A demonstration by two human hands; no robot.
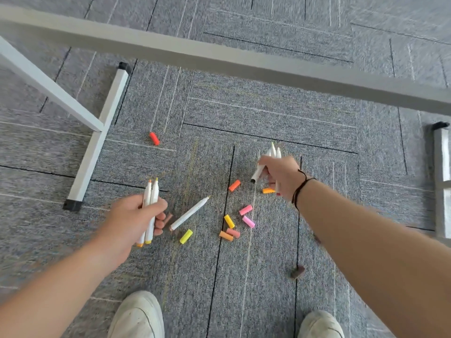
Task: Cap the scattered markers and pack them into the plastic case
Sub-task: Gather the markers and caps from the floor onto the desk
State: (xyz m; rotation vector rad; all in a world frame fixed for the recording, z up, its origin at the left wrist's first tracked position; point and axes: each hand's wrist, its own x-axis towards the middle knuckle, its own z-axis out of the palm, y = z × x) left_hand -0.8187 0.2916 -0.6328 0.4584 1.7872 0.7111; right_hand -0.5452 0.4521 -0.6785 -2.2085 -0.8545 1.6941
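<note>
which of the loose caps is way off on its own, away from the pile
The red cap, lying alone near the white table leg; the yellow, pink and orange ones cluster between the hands.

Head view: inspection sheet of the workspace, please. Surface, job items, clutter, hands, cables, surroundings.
Surface: grey carpet tiles; work is on the floor.
Job's things: one uncapped marker lies loose on the carpet; loose caps scattered, among them a red cap lying apart, an orange cap, a yellow cap, a pink cap. No plastic case in view.
Clutter: small dark object on the carpet, blurred, cannot identify.
Hands: left hand holds two uncapped markers, tips up; right hand holds a bundle of markers, count unclear.
Cables: nothing seen.
Surroundings: white table frame and crossbar overhead; two light shoes at the bottom edge.
</note>
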